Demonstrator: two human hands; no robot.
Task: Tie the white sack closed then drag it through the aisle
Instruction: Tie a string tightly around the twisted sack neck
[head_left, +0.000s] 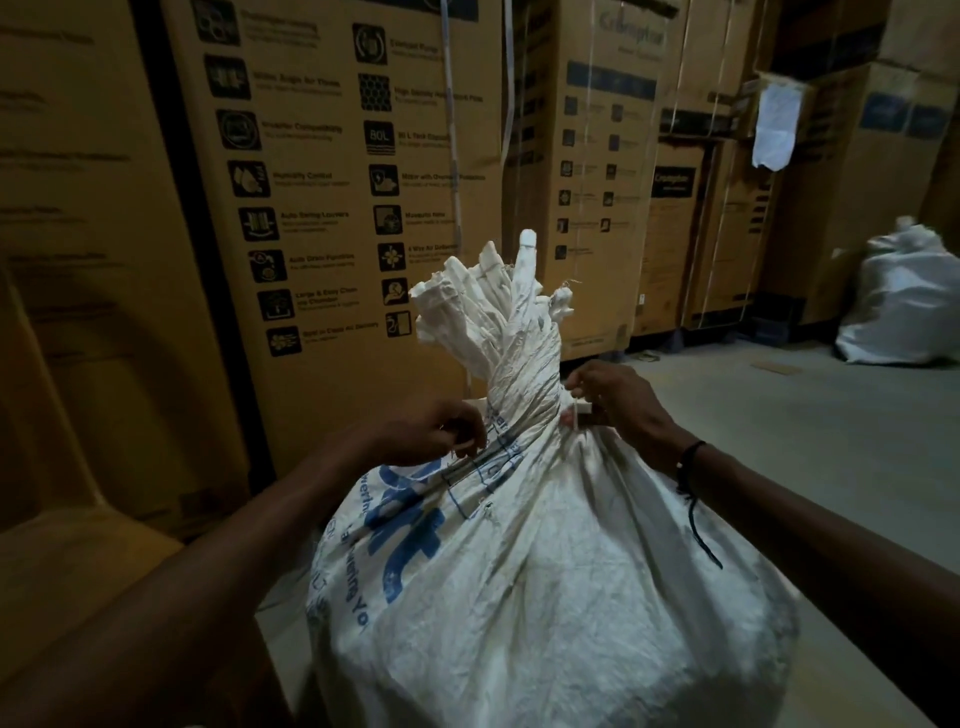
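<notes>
A full white woven sack (545, 571) with blue lettering stands on the floor in front of me. Its mouth is gathered and twisted into a neck (524, 384), and the loose top fans out above it. My left hand (441, 436) is closed at the left side of the neck, pinching a thin cord end. On the right of the neck, my right hand (613, 405) grips a white strap (577, 413) that runs around the neck. A dark band circles my right wrist.
Tall cardboard appliance boxes (332, 197) stack close behind and to the left of the sack. More boxes (727, 208) line the back wall. A second white sack (904, 301) sits at the far right. Bare concrete floor (805, 415) stretches to the right.
</notes>
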